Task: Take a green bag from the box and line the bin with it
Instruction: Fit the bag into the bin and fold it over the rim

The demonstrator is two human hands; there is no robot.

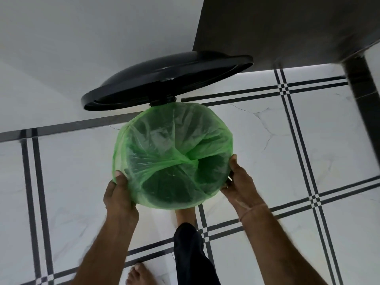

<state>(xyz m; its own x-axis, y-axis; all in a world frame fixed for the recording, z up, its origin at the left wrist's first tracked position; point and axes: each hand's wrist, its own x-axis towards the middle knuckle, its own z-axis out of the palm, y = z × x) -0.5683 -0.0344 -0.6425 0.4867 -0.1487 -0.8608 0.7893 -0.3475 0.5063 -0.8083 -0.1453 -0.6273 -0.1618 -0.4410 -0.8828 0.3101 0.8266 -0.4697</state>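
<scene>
A translucent green bag (164,145) is stretched over the round rim of a black bin, with folds crossing its dark opening. The bin's black lid (164,77) stands raised behind it on its hinge. My left hand (119,194) grips the bag-covered rim at the near left, thumb on top. My right hand (238,182) clasps the near right side of the rim, fingers curled under the plastic edge. The bin's body is hidden under the bag. No box is in view.
White marble floor tiles with black stripes (287,140) surround the bin. A white wall (82,38) rises behind the lid and a dark cabinet (287,27) sits at the upper right. A bare foot (137,274) and a dark trouser leg (191,254) stand just below the bin.
</scene>
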